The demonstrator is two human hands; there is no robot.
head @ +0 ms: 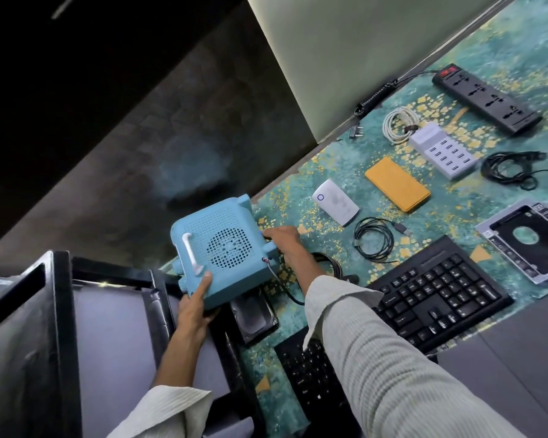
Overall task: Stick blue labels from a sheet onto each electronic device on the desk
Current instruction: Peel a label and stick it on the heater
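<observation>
You have the blue box [222,248] off the counter [329,165], tilted, right at the left edge and partly out over the drop beside it. That is the main risk: if either grip slips, the box goes over the edge rather than back onto the counter.

Its cord [290,295] trails from the right corner down under your right wrist, toward the drive [257,317] lying below the box. Swing the box further and the cord may snag, tug it out of your hands or drag the drive along. Your right sleeve also hangs low over the keyboard [437,292], so it could catch there.

Both hands are taken and no label sheet is in view. You will probably have to set the box down to peel a label, so put it well in from the edge.

Your left hand [193,308] grips the near corner, one finger flat on the grille by the white handle, the other fingers [212,314] curled under. Your right hand [285,245] clasps the right side, its fingers bent round the edge and mostly hidden.
</observation>
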